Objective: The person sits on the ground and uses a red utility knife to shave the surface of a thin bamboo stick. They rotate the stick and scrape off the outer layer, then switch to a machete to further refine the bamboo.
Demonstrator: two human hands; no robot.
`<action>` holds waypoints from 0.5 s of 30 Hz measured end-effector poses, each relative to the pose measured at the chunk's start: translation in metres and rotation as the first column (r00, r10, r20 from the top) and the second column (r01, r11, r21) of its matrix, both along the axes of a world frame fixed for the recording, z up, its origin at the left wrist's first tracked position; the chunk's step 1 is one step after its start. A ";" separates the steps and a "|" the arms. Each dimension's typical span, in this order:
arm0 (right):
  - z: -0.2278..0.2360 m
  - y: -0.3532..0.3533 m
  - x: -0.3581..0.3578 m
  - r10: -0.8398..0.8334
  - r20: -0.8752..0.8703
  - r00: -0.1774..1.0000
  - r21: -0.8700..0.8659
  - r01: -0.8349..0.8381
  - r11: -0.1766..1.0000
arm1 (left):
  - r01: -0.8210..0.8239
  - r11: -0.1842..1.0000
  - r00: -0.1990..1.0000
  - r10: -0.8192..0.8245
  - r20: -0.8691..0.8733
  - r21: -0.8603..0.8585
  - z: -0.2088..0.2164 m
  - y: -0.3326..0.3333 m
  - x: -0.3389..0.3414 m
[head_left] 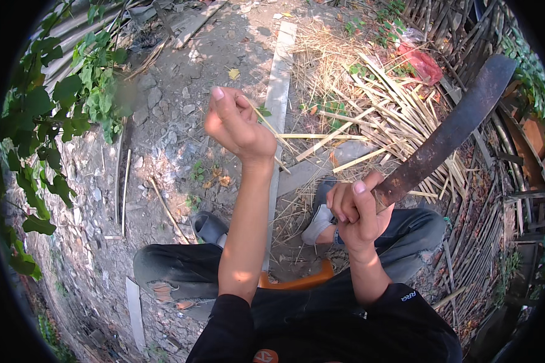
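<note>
My right hand (358,212) is wrapped round the handle of a machete (448,130). Its dark, broad, curved blade points up and to the right, away from my body. Raised in front of me, my left hand (239,127) is closed with the thumb on top, pinching a thin bamboo strip (274,129) that slants down to the right from the fingers. Most of the machete's handle is hidden by my right hand. Just beyond the hands lies a loose pile of split bamboo strips (399,112) on the ground.
A long pale plank (281,66) runs away from me between my feet. An orange curved piece (303,277) lies between my legs. Leafy vines (48,121) hang at the left. A red plastic bag (421,63) and stacked sticks (466,254) lie to the right.
</note>
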State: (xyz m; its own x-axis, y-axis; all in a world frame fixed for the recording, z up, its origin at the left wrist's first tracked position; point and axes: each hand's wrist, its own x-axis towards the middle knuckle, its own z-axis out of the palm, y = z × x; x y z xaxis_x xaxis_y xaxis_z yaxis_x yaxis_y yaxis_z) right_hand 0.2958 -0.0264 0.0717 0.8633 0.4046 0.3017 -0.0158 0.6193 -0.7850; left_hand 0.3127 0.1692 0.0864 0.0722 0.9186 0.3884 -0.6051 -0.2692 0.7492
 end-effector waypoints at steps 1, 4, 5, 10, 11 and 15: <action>-0.001 0.000 0.002 0.009 -0.012 1.000 -0.028 -0.009 1.000 | -0.013 1.000 1.000 0.014 -0.026 0.028 -0.005 0.000 0.003; 0.013 0.006 0.019 0.061 -0.020 0.998 -0.112 -0.063 0.992 | -0.041 0.994 0.995 0.050 -0.081 0.105 -0.007 0.002 0.009; 0.019 0.007 0.026 0.065 0.001 0.998 -0.148 -0.065 0.987 | -0.032 0.995 0.995 0.041 -0.092 0.098 -0.005 0.000 0.012; 0.043 0.012 0.040 -0.023 0.214 0.977 -0.001 0.024 1.000 | -0.026 0.994 0.992 0.039 -0.122 0.102 0.000 -0.004 0.009; 0.042 0.012 0.039 -0.016 0.190 0.982 0.028 0.011 1.000 | -0.048 0.991 0.991 0.063 -0.119 0.124 -0.001 -0.002 0.012; 0.003 0.015 0.017 -0.049 0.069 0.996 0.058 0.045 0.997 | -0.050 0.992 0.996 0.058 -0.062 0.116 -0.008 -0.002 0.015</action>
